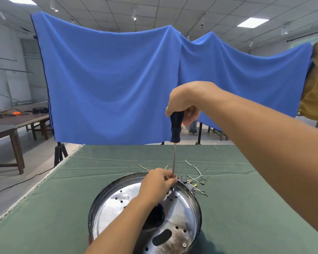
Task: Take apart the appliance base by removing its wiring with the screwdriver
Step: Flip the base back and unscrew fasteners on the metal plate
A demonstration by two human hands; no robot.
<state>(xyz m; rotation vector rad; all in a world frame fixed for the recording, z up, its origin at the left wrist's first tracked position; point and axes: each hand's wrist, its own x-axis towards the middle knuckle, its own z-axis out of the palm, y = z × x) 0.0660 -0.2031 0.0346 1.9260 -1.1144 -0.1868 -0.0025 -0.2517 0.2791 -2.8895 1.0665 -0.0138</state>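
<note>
Right hand (184, 105) gripping upright screwdriver (175, 143) by its handle, left hand (159, 183) pinching the shaft low, hiding the tip, appliance base (145, 213) sitting near on worktop (62, 198), near rim cut off, loose wiring (196, 177) lying just beyond.

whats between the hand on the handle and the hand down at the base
In the head view, only the screwdriver: its bare metal shaft runs down from the right hand gripping the handle to the left hand, which pinches it above the metal base.
</note>
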